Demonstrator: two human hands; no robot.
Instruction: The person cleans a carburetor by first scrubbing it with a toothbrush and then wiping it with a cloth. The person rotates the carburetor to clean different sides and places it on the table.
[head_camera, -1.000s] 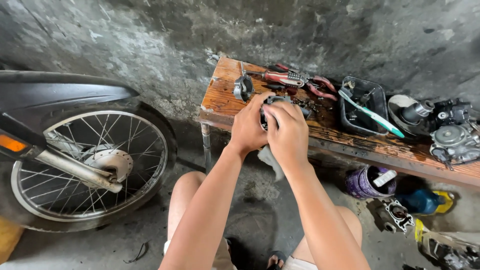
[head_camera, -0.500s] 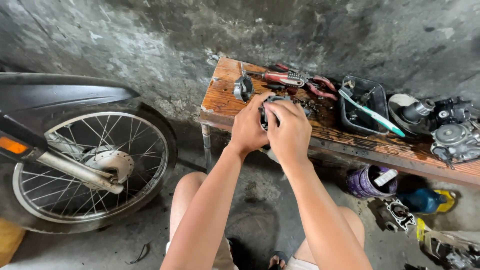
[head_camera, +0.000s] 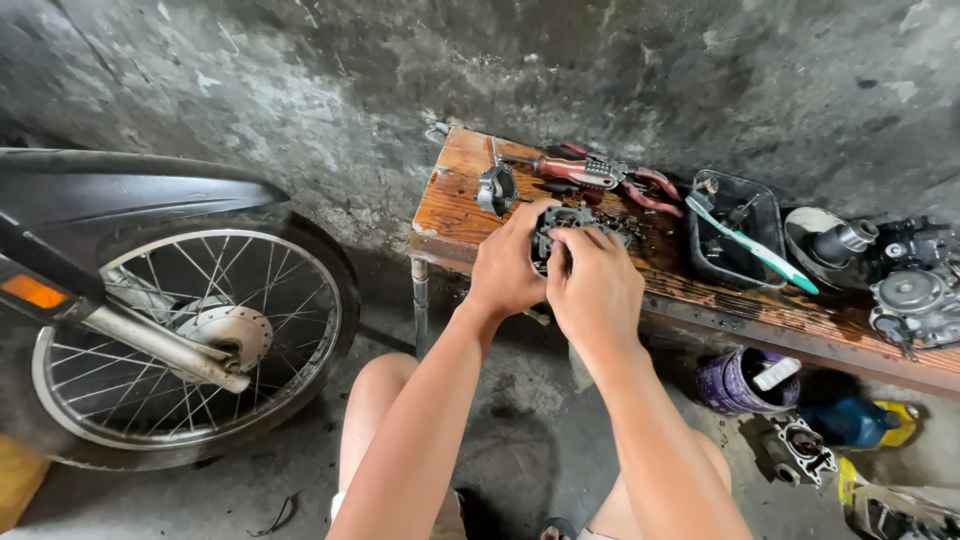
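Both hands meet over the near edge of a worn wooden bench (head_camera: 470, 215). The left hand (head_camera: 508, 268) wraps around the left side of a small dark metal engine part (head_camera: 562, 228), fingers curled shut on it from below and beside. The right hand (head_camera: 592, 285) closes over the same part from the right, its fingertips (head_camera: 578, 238) pressing on the top face. The part sits between the two hands, held just above or against the bench top; which of the two cannot be told, because the hands hide its underside.

A likely risk: the part looks oily and is held right at the bench edge, so a slip could drop it to the concrete floor (head_camera: 520, 430) between the person's bare knees. Loose small pieces lie scattered on the wood just behind it and could be knocked off.

Both forearms reach straight forward from the bottom of the view, elbows low, wrists nearly touching, the right wrist bent slightly down.

Behind the hands lie a red-handled screwdriver (head_camera: 565, 170) and red-handled pliers (head_camera: 650, 190). Further right sits a black tray (head_camera: 735, 265) with a green and white toothbrush (head_camera: 755, 247) across it, then grey engine castings (head_camera: 905, 290). At left stands a motorcycle's spoked rear wheel (head_camera: 185, 340).
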